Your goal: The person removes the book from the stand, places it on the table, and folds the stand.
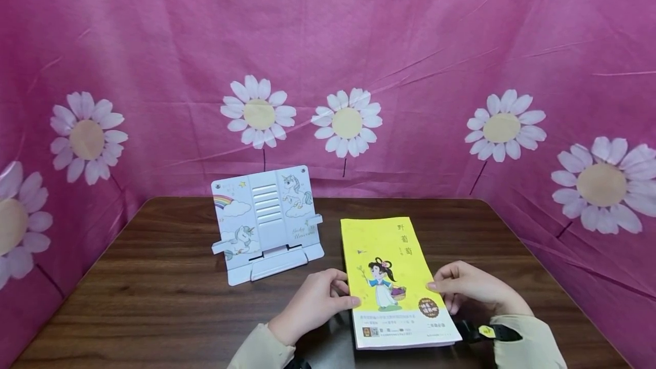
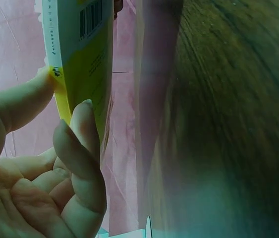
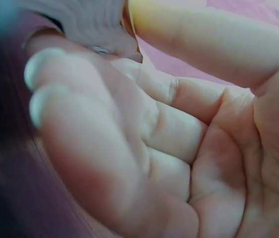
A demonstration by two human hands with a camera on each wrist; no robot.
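Note:
A yellow book (image 1: 369, 244) with a drawn girl and a white lower strip on its cover is held above the table, face up. My left hand (image 1: 315, 303) grips its left side near the spine. In the left wrist view the thumb (image 2: 27, 99) lies on the cover and curled fingers (image 2: 82, 163) are against the back. At the opposite side my right hand (image 1: 474, 288) pinches the page edge, thumb on the cover. The right wrist view shows the page edges (image 3: 99, 29) close up, above curled fingers (image 3: 89, 144).
A white unicorn book stand (image 1: 269, 226) stands to the left of the book, tilted back on the dark wooden table (image 1: 154, 278). Behind the table hangs a pink cloth (image 1: 410, 33) with white daisies. A black strap (image 1: 492, 332) is at my right wrist.

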